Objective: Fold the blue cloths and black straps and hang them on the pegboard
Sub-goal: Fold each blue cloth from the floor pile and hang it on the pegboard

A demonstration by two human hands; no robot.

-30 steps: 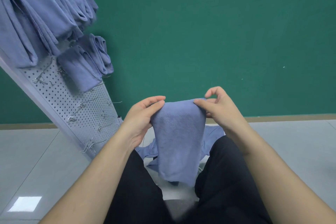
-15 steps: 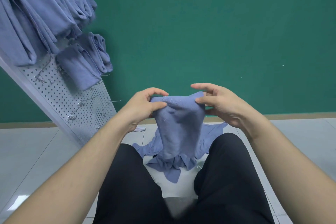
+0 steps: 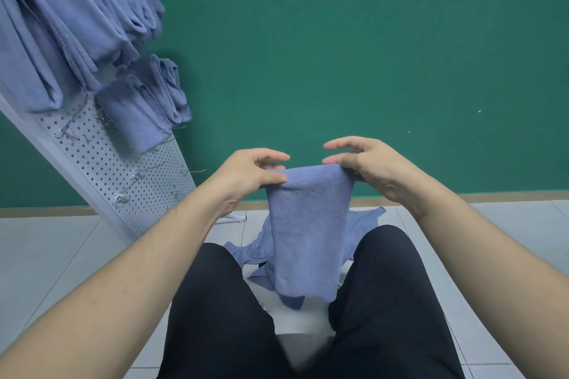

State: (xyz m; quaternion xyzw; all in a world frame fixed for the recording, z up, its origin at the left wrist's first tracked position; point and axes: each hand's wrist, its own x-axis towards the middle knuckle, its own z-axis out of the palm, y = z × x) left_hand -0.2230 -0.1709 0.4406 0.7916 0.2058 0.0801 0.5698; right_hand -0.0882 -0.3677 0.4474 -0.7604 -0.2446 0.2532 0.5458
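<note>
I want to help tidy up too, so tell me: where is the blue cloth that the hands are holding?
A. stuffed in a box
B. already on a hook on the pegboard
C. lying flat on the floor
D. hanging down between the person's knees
D: the left hand and right hand pinch the top corners of the blue cloth, which hangs between the knees.

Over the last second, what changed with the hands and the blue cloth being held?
Both hands, left hand and right hand, regripped the folded cloth along its top fold; its hanging end now looks neater. Hung cloths on the pegboard and the floor pile stayed put.
</note>
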